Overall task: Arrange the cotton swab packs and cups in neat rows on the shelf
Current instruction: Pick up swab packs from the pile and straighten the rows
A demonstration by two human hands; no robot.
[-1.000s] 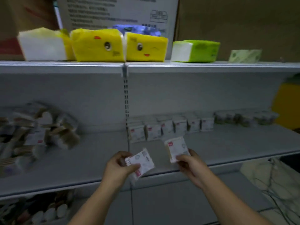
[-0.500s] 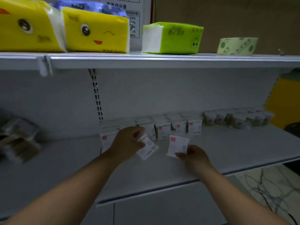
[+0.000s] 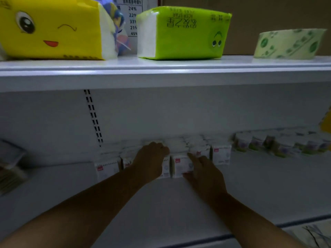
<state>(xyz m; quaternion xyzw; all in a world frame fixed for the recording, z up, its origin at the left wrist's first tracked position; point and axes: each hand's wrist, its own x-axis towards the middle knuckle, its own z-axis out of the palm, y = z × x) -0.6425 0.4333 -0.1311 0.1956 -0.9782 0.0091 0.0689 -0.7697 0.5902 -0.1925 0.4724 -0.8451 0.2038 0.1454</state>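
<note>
While curled, left grip (image 3: 150, 163) (atop pack (image 3: 165, 168)).

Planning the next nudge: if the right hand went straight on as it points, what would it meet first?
The right hand points back and left; its fingers touch the front cotton swab pack, so that comes first. Behind it stand more packs, then probably the shelf's back wall; depth is unclear.

Our left hand (image 3: 151, 161) curls its fingers (image 3: 160, 149) over the top of a cotton swab pack (image 3: 166, 167) in the row of packs (image 3: 107, 169) on the lower shelf (image 3: 259, 185). Just beside it, our right hand (image 3: 204, 171) pinches the neighbouring pack (image 3: 179, 165), forefinger on top and thumb at its bottom edge. The cups (image 3: 279, 143) stand further right, blurred. Above, a yellow tissue pack (image 3: 50, 27) and a green tissue pack (image 3: 186, 33) lie on the upper shelf (image 3: 179, 76).
</note>
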